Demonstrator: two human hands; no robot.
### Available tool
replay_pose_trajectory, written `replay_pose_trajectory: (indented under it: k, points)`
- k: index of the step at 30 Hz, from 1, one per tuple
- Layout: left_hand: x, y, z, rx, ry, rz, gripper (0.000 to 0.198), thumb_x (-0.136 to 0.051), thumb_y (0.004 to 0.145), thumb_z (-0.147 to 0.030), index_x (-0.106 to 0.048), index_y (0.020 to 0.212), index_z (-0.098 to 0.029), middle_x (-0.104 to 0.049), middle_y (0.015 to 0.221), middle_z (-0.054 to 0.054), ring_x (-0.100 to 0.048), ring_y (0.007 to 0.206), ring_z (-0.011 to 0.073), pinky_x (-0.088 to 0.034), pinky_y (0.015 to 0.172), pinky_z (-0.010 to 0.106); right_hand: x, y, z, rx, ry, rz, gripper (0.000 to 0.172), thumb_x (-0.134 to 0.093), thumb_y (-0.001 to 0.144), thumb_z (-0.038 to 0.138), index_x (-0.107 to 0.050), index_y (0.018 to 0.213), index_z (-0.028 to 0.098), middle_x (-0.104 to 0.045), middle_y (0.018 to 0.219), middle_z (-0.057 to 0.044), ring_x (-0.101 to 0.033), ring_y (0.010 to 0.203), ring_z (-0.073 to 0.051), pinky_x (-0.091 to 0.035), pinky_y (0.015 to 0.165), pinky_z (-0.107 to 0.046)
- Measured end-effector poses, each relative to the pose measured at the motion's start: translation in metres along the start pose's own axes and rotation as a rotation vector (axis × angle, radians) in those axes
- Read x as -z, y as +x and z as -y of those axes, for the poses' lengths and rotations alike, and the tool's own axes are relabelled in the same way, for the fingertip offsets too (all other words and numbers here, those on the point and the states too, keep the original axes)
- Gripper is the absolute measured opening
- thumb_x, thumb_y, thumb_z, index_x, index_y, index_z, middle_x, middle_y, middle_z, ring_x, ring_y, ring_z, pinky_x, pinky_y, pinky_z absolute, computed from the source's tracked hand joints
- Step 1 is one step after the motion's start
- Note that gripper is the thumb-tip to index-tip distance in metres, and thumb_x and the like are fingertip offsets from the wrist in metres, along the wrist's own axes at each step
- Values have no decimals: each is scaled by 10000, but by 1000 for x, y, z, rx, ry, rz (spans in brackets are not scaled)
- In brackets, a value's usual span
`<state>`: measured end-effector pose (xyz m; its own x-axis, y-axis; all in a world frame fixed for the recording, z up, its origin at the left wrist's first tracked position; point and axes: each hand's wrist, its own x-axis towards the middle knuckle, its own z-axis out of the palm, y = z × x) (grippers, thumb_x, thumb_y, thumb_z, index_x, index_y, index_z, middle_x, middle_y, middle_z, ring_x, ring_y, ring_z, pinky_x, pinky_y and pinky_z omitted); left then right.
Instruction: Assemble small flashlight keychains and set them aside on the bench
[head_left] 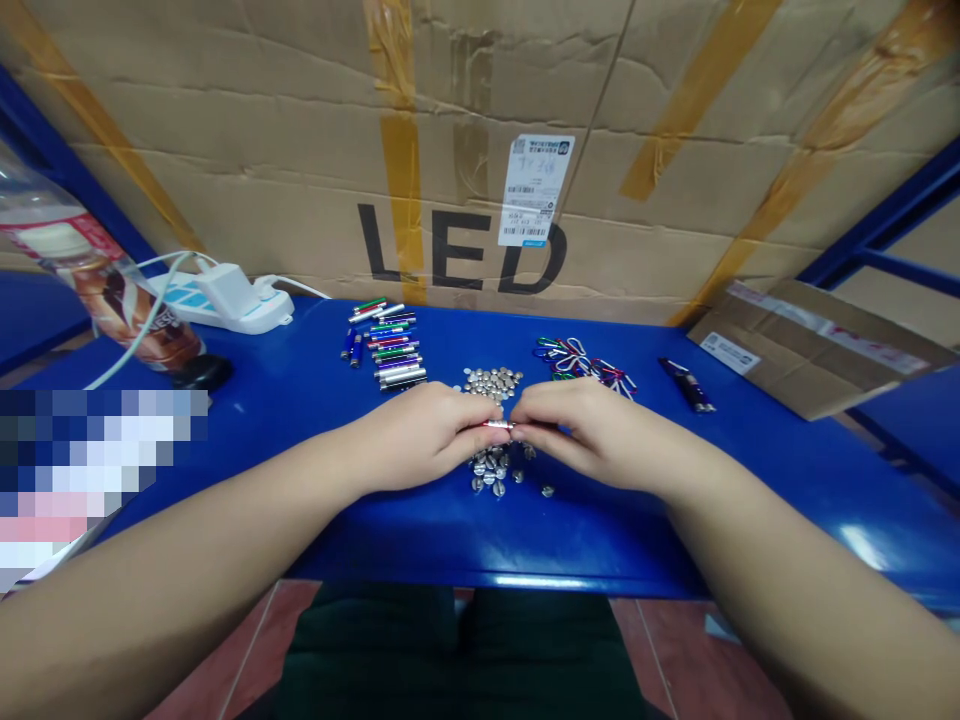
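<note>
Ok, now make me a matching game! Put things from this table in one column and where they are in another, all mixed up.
Things:
1. Silver button cells
2. Coloured carabiner clips
3. White power strip
4. Small metal tube

Places:
A. Pinched between the left hand and right hand
B. At the back left of the blue table
C. Heaped around and under the hands
D. Just right of the silver pile

Right pairs: 1-C, 2-D, 3-B, 4-A
</note>
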<state>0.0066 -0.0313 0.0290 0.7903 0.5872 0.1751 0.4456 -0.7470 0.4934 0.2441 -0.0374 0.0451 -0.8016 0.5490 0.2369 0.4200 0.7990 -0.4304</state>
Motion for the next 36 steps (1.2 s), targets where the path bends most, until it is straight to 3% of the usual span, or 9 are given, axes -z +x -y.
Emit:
replay_pose_trajectory:
  k: [7, 10, 18, 21, 26, 31, 34, 36]
  points:
    - [-1, 3, 3, 146, -293, 72, 387, -473, 1035, -456, -656, 880, -153, -629, 764, 6, -574, 704, 156, -432, 647, 264, -5, -5, 2, 145, -320, -87, 317, -434, 1096, 266, -608, 846, 179, -575, 774, -41, -492, 677, -157, -381, 636, -283]
    - [1, 2, 4, 169, -357, 85, 398, -468, 1029, -475, -664, 915, -147, -640, 801, 8, -580, 736, 157, -450, 675, 263, -5, -4, 3, 129, -293, -110, 290, -439, 1094, 266, -592, 861, 190, -588, 801, -45, -505, 699, -161, -395, 653, -286]
    - [4, -2, 2, 13, -70, -76, 337, -472, 1058, -386, -643, 861, -172, -646, 735, 4, -597, 671, 142, -398, 643, 241, -4, 0, 3, -39, 105, -111, 247, -499, 1074, 307, -645, 923, 177, -662, 824, -34, -579, 760, -156, -434, 719, -276]
    - [3, -2, 1, -38, 29, -129, 337, -470, 1069, -373, -634, 847, -179, -640, 710, 1, -590, 642, 139, -384, 624, 240, -6, 1, 4, -173, 293, -120, 344, -525, 1057, 423, -643, 850, 175, -612, 731, -8, -544, 681, -138, -424, 656, -263]
    - [1, -3, 3, -93, 163, -197, 350, -458, 1083, -384, -631, 856, -182, -666, 728, 11, -609, 647, 148, -396, 621, 247, -15, 4, 2, -438, 858, -44, 442, -638, 956, 583, -596, 794, 173, -503, 579, 46, -463, 503, -100, -386, 495, -237]
    - [-1, -3, 7, -168, 266, -218, 362, -437, 1096, -378, -637, 879, -170, -673, 748, 19, -628, 664, 153, -414, 639, 259, -16, 8, 3, -641, 1383, 9, 404, -828, 818, 449, -560, 726, 161, -398, 552, 88, -299, 442, -37, -249, 393, -168]
    - [-2, -3, 9, -200, 340, -242, 380, -425, 1100, -385, -648, 889, -163, -679, 755, 31, -644, 688, 167, -419, 654, 272, -16, 10, 5, -725, 1486, 22, 405, -885, 752, 399, -558, 742, 158, -375, 562, 99, -253, 456, -26, -199, 388, -149]
    - [-2, -3, 9, -200, 353, -264, 385, -419, 1101, -393, -656, 903, -164, -697, 780, 41, -656, 711, 174, -424, 667, 275, -16, 9, 5, -680, 1450, -14, 433, -891, 743, 434, -553, 755, 164, -387, 575, 95, -276, 476, -34, -223, 407, -155]
